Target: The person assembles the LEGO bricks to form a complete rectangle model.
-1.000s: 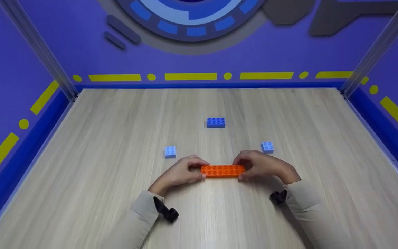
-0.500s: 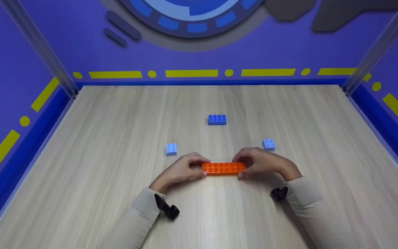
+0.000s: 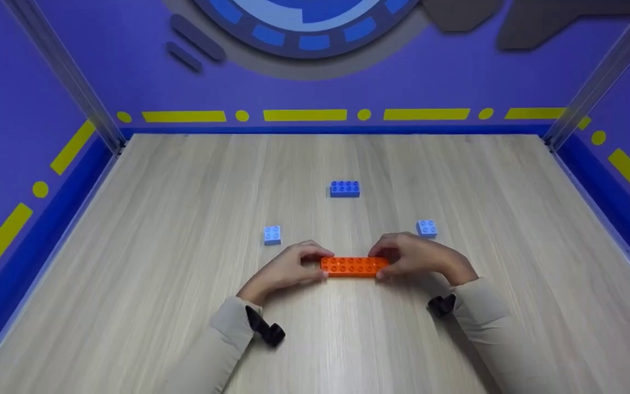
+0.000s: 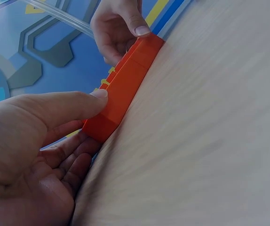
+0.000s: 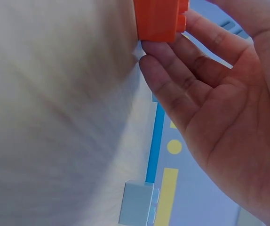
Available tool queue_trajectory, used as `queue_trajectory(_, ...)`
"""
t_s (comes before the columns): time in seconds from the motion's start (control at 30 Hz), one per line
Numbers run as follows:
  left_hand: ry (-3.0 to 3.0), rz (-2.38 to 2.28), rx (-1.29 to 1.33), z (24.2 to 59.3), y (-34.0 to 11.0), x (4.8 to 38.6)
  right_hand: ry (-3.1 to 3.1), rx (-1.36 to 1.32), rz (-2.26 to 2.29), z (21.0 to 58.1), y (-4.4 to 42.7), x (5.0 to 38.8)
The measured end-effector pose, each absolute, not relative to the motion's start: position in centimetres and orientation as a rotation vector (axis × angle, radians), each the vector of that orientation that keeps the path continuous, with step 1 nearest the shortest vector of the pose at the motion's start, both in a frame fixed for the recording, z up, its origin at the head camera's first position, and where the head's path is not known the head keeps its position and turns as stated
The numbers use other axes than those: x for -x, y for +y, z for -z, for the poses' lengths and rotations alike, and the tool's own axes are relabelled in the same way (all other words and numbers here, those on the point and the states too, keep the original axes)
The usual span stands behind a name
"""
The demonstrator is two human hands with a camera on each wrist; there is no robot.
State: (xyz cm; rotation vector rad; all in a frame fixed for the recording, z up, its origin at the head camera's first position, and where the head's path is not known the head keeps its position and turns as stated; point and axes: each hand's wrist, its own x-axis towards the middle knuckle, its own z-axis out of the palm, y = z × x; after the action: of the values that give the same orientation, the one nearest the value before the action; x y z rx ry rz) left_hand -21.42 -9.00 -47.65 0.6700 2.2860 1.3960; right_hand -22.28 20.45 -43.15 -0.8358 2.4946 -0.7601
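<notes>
A long orange building brick (image 3: 354,266) with two rows of studs lies on the wooden tabletop, studs up. Its left end is pinched by my left hand (image 3: 287,269), thumb on the near side and fingers at the far side. My right hand (image 3: 421,258) grips the other end in the same way. In the left wrist view the thumb presses the brick's side (image 4: 128,84). The right wrist view shows fingertips (image 5: 156,75) under one end of the orange brick (image 5: 157,21); the right thumb's tip is out of that frame.
Beyond the hands sits a blue eight-stud brick (image 3: 344,189). A light blue four-stud brick (image 3: 272,235) lies left of it, and another light blue brick (image 3: 426,229) is just behind the right hand. Purple-blue walls (image 3: 315,90) bound the wooden table (image 3: 184,219).
The head view has tilted slightly, so the whole scene sits a little higher in it. Both hands keep hold of the orange brick, which stays in place on the table.
</notes>
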Motion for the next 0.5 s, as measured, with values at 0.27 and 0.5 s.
queue_trajectory(0.27, 2.267, -1.413, -0.673, 47.6, -8.8, 21.4, 2.475, 0.876, 0.825, 42.4, 20.5, 23.1)
queue_trajectory(0.5, 2.272, -1.412, -0.671, 47.6, -9.1, 21.4, 2.56, 0.877, 0.822, 41.0, 20.0, 24.6)
